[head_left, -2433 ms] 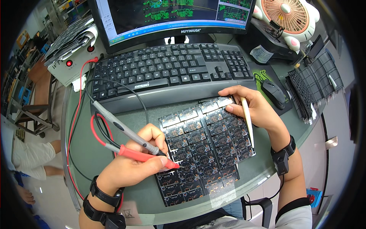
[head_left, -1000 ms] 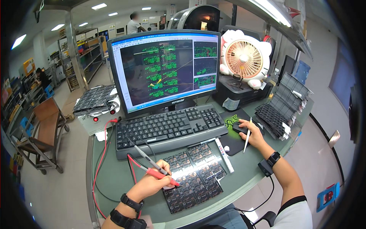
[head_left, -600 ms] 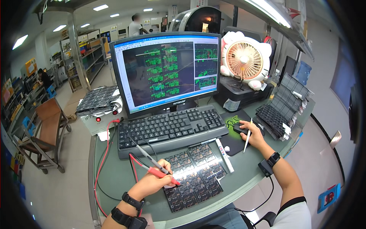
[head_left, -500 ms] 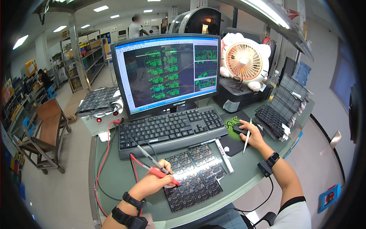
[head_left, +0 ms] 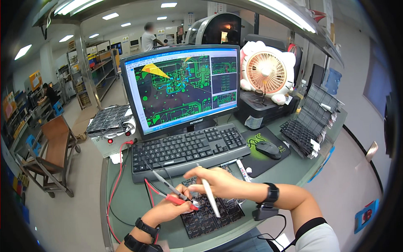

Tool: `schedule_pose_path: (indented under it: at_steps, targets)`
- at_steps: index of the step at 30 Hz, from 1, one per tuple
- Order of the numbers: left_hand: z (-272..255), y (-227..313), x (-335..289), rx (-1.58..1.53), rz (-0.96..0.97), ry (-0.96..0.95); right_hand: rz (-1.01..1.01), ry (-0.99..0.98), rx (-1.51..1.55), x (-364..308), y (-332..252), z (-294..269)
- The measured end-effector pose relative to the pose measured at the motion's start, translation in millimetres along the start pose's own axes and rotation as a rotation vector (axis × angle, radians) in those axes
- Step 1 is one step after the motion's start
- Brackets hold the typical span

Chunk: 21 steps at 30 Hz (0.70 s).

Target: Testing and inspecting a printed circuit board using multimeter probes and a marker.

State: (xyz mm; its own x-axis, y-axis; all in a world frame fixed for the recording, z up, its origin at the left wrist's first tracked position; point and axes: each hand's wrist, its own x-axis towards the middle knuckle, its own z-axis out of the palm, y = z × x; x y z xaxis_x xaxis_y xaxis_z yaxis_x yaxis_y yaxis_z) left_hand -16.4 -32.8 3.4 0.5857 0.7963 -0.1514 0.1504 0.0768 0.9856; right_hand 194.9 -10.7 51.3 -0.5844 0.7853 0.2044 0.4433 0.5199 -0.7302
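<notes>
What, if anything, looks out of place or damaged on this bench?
Nothing stands out. The left hand holds two test probes on the circuit board panel; the right hand holds a white pen-like tool.

The right hand (head_left: pixel 218 181) and left hand (head_left: pixel 168 208) cover much of the circuit board panel (head_left: pixel 210 212), hiding where the 2 probes' tips land. The white pen (head_left: pixel 209 196) in the right fingers is blurred. The left forearm is cut off at the lower edge. The distant shelves (head_left: pixel 90 77) hold items probably too small to tell.

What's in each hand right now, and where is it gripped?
Left hand: red and black test probes, pinched near their tips. Right hand: white pen-shaped tool, held at its upper end.
</notes>
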Motion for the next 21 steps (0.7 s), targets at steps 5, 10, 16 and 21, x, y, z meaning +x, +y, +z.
schedule_pose_path:
  at_steps: [5, 10, 16, 21]
  targets:
    - [-5, -5, 3, 0.078, -0.153, -0.031, -0.072, -0.129, 0.294, 29, 11, 15]
    - [-2, -13, 0, 0.028, -0.087, 0.015, -0.079, -0.183, 0.216, 23, 11, 16]
    - [5, -1, -1, -0.027, -0.193, 0.024, -0.123, -0.268, 0.394, 27, 17, 24]
    - [7, -9, 0, -0.239, 0.018, -0.049, -0.114, -0.032, 0.224, 14, 30, 24]
